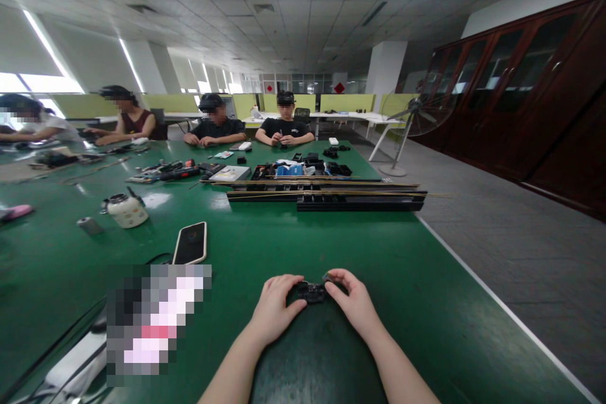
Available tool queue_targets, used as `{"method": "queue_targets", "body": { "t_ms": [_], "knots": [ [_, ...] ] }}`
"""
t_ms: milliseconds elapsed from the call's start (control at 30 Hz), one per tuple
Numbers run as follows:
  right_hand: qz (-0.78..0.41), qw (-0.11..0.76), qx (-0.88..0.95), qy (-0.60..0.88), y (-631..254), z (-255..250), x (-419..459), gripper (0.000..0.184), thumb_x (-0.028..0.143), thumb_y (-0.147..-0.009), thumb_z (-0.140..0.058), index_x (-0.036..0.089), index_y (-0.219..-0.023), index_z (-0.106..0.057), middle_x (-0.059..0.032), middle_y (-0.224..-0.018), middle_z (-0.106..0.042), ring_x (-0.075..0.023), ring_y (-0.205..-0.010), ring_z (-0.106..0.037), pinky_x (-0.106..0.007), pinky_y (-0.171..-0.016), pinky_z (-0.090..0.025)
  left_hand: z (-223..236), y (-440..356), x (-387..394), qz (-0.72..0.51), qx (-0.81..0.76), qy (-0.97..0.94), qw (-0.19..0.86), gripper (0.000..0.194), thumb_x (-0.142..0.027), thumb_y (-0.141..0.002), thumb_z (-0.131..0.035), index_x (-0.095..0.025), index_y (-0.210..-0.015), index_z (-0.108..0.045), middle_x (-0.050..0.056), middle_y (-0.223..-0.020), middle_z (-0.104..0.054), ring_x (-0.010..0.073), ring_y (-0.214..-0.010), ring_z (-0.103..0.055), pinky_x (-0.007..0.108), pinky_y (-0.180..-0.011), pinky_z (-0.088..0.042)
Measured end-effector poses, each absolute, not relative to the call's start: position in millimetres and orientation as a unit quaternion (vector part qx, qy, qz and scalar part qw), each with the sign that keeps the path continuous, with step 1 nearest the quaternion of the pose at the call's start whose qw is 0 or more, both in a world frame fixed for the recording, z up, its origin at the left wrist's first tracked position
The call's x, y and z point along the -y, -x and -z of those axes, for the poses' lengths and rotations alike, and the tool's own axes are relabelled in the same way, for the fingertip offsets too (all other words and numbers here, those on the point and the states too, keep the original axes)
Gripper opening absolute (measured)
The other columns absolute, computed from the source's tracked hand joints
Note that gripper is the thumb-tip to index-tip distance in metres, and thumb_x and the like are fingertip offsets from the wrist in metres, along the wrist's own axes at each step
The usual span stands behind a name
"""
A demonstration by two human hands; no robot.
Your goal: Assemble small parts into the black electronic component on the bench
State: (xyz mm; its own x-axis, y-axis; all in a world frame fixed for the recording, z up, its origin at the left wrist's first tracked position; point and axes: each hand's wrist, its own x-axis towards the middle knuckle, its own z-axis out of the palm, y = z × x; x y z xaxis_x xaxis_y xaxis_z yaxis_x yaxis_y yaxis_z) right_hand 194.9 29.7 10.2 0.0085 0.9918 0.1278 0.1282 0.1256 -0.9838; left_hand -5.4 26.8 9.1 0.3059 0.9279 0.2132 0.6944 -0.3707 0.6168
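Observation:
A small black plastic part (312, 292), with uneven detail on its upper side, is at the green table top between my two hands. My left hand (278, 303) is closed on its left end, fingers behind and thumb in front. At the right end, my right hand (350, 297) pinches a small dark piece (326, 278) between thumb and fingertips. Whether that piece is joined to the black part I cannot tell. The exact kind of either is too small to make out.
Long black rails (360, 202) with thin brass-coloured rods lie across the table ahead. A phone (190, 243), a white jar (127, 210), a small grey cylinder (89, 225) and a white power strip (78, 363) with cables are leftward. Several people sit beyond; a fan (411, 107) stands right.

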Motion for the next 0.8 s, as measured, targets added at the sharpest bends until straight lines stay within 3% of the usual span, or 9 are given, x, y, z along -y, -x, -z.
{"method": "queue_targets", "body": {
  "t_ms": [367, 800],
  "knots": [
    [-0.498, 0.55, 0.449, 0.498, -199, -17, -32, 0.045, 0.048, -0.055, -0.075, 0.019, -0.088, -0.064, -0.0085, -0.09, -0.071, -0.0253, -0.092, -0.064, -0.044, -0.091, -0.045, -11, 5, -26, -0.279, -0.518, -0.781, 0.208, 0.038, -0.023, -0.075, -0.062, -0.025, -0.112, -0.055, 0.003, -0.113, -0.062, 0.0237, -0.108, -0.052, 0.04, -0.096, -0.035],
    [-0.51, 0.593, 0.392, 0.485, -203, -8, -34, 0.046, 0.047, -0.057, -0.074, 0.018, -0.091, -0.065, -0.0082, -0.092, -0.071, -0.0247, -0.092, -0.064, -0.043, -0.092, -0.044, -12, 5, -25, -0.275, -0.528, -0.775, 0.212, 0.039, -0.024, -0.075, -0.063, -0.025, -0.113, -0.056, 0.003, -0.112, -0.062, 0.0247, -0.108, -0.051, 0.041, -0.096, -0.035]
  ]
}}
